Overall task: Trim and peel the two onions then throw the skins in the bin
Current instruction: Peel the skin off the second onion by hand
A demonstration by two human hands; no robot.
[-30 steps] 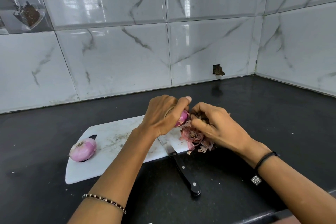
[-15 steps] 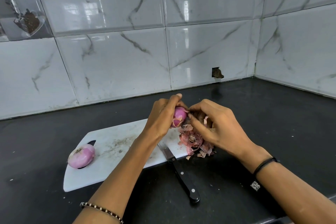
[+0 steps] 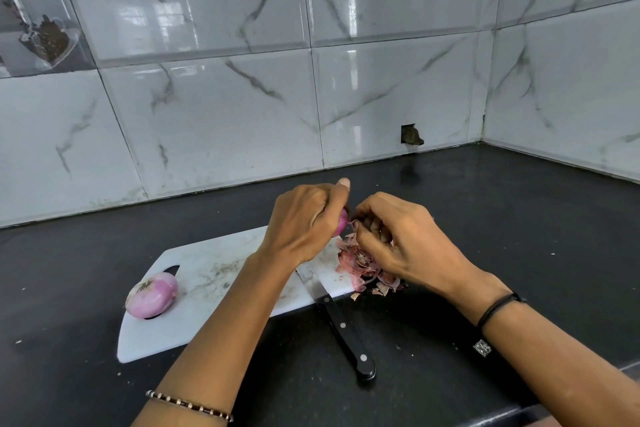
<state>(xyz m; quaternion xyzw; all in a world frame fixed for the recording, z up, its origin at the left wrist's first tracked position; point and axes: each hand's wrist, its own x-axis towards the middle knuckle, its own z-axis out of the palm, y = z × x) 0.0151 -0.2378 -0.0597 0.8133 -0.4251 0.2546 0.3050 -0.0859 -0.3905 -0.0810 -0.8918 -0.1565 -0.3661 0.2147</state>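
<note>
My left hand (image 3: pixel 304 224) grips a pink onion (image 3: pixel 341 226) above the right end of the white cutting board (image 3: pixel 207 274); only a sliver of the onion shows past my fingers. My right hand (image 3: pixel 398 239) pinches a strip of skin at the onion's side. A heap of pink onion skins (image 3: pixel 362 265) lies under my right hand at the board's right edge. A second onion (image 3: pixel 152 294), peeled and pale pink, rests on the board's left end over its handle hole. A black-handled knife (image 3: pixel 346 333) lies with its blade on the board and its handle on the counter. No bin is in view.
The board sits on a black countertop (image 3: pixel 502 218) in a corner of white marbled wall tiles. A small dark hole (image 3: pixel 411 134) is in the back wall just above the counter. The counter's front edge runs along the lower right.
My left hand has turned the onion so less of it shows. My right hand stays at the onion, pulling at skin. The view has shifted slightly.
</note>
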